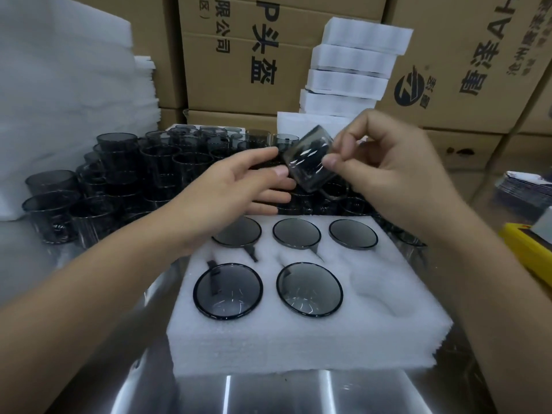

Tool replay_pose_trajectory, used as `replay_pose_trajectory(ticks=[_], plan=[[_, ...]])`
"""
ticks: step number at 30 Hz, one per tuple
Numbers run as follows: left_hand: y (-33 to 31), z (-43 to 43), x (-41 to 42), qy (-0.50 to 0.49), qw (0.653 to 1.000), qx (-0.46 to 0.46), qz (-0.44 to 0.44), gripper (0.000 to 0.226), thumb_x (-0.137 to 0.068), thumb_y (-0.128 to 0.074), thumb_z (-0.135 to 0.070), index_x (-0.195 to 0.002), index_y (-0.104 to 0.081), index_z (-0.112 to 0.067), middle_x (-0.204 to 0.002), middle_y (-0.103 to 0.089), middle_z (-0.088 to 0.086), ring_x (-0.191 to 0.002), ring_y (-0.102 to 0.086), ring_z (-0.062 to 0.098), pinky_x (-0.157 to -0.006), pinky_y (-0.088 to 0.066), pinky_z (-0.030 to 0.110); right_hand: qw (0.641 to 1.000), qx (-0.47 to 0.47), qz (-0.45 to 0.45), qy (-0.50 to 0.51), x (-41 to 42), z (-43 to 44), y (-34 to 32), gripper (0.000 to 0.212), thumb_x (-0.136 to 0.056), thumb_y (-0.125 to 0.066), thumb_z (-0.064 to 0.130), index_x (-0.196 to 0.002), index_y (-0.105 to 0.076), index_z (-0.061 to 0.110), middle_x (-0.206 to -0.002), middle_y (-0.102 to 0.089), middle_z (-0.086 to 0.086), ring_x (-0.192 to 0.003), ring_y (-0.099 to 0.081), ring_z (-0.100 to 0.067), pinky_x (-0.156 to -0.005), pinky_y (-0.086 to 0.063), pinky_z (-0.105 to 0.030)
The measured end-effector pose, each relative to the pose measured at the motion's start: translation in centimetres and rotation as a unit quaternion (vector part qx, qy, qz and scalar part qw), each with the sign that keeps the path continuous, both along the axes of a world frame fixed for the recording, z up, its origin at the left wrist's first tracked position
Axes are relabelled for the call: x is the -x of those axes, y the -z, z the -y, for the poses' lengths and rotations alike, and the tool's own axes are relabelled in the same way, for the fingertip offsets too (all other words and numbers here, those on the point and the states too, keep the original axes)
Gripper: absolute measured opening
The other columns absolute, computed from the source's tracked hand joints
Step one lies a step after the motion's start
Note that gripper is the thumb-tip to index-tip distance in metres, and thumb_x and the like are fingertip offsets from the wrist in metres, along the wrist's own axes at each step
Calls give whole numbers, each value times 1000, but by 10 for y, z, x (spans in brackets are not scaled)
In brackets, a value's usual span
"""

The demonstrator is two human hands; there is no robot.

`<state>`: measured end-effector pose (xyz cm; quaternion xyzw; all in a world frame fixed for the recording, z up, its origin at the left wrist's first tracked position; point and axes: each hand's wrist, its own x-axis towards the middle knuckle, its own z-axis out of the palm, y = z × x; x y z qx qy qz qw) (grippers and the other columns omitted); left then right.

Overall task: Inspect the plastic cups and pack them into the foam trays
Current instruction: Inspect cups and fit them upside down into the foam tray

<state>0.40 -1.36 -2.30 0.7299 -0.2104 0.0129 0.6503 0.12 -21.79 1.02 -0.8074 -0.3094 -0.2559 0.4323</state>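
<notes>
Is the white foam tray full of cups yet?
Not yet. The foam tray has five cups in its holes, but the near right hole is empty.

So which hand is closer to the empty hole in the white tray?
Right. The right hand, pinching a cup, is up behind the empty hole; the left hand is farther off, over the back-left corner of the tray.

Stacked cardboard boxes (239,55) behind steel table (268,392).

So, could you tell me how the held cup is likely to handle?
Probably light: the right hand pinches the cup aloft with its fingers. Its glossy wall looks slippery. Round, so it may roll if laid sideways.
</notes>
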Motion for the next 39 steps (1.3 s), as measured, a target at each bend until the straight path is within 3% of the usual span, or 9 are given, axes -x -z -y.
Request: replay_pose_trajectory(ticks=[2, 4, 7, 14, 17, 21, 31, 39], plan=[[-1, 2, -1, 4, 997, 58, -46, 36, -86, -56, -36, -120, -55, -23, -92, -75, 3, -86, -72, 17, -66, -56, 22, 1000, 14, 18, -21, -2, -10, 9, 25, -82, -66, 13, -69, -48, 24, -79, -61, -19, -61, -50, -31, -54, -39, -28], [-2, 1, -1, 7, 994, 77, -81, 23, -95, -49, -33, -109, -62, -21, -90, -75, 7, -82, -72, 19, -63, -55, 22, 998, 34, 40, -24, -4, -17, 16, 35, -82, -65, 4, -68, -47, 30, -79, -60, -4, -60, -49, -20, -57, -40, -27], [-3, -3, -3, 23, 988, 91, -119, 27, -95, -47, -37, -111, -60, -19, -97, -74, 10, -90, -72, 22, -67, -56, 22, 997, 56, 55, -14, -8, -19, 23, 45, -81, -64, -3, -70, -44, 36, -79, -58, 5, -62, -47, -14, -60, -40, -25], [-2, -8, -7, 63, 982, 109, -139, 35, -84, -56, -37, -112, -62, -17, -102, -73, 12, -95, -71, 24, -68, -56, 22, 999, 24, 28, 7, -7, -21, 26, 26, -79, -65, 15, -77, -49, 36, -71, -57, 19, -56, -51, -7, -55, -39, -14], [-1, -9, -9, 67, 979, 125, -149, 50, -75, -58, -40, -117, -61, -13, -106, -72, 12, -97, -70, 24, -67, -56, 22, 1000, 10, 15, 16, -6, -22, 25, 25, -78, -66, 23, -87, -47, 37, -77, -57, 15, -60, -54, -10, -58, -42, -16], [-1, -9, -11, 53, 976, 141, -155, 50, -72, -59, -41, -112, -63, -11, -105, -72, 10, -97, -70, 24, -66, -55, 22, 1000, 12, -8, 18, -6, -21, 26, 24, -79, -67, 24, -89, -49, 36, -80, -56, 12, -73, -58, -11, -71, -48, -27], [-2, -7, -8, 40, 977, 142, -153, 53, -72, -57, -43, -113, -64, -12, -105, -72, 7, -94, -70, 19, -67, -55, 21, 999, 22, -19, 31, -7, -22, 27, 23, -74, -65, 36, -89, -48, 38, -89, -56, 12, -88, -56, -7, -80, -46, -23], [-2, -5, -7, 16, 981, 132, -139, 50, -68, -61, -42, -107, -67, -12, -96, -74, 5, -89, -71, 19, -66, -55, 21, 999, 39, 5, 8, -1, -22, 24, 30, -73, -68, 24, -92, -48, 36, -97, -56, 7, -97, -56, -10, -89, -46, -33]])
